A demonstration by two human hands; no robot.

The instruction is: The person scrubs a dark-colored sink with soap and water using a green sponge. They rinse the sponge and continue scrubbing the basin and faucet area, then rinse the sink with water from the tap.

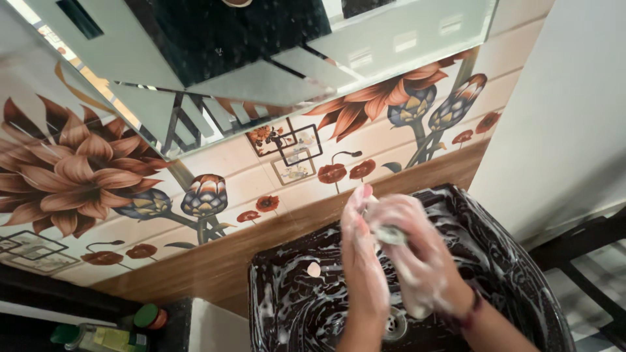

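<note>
Glossy tile covers the wall [261,189], cream bands printed with rust-brown petalled flowers, blue-grey buds and small red poppies, and a wood-grain strip runs along its foot. At the far left bottom a clear bottle of yellow-green liquid [104,338] lies on its side with a green cap, and just beside it stands a round container with a green lid [150,317] over an orange body. Above, a mirror [261,39] with frosted bevelled edges tilts across the top.

Right of the bottles sits the basin [287,293], dark and marbled, squarish with rounded corners, its walls streaked with white suds; a small pale round knob [313,269] shows on its back wall and a metal drain [394,324] at the bottom.

Over the basin the left hand [360,261] is stretched flat, fingers together and pointing toward the wall, coated in lather. The right hand [417,261], also foamy and blurred, presses against it, curled around a small greyish soapy object [390,234] held between the two hands. A dark band circles the right wrist. Farther right stands a plain white wall [561,117].
</note>
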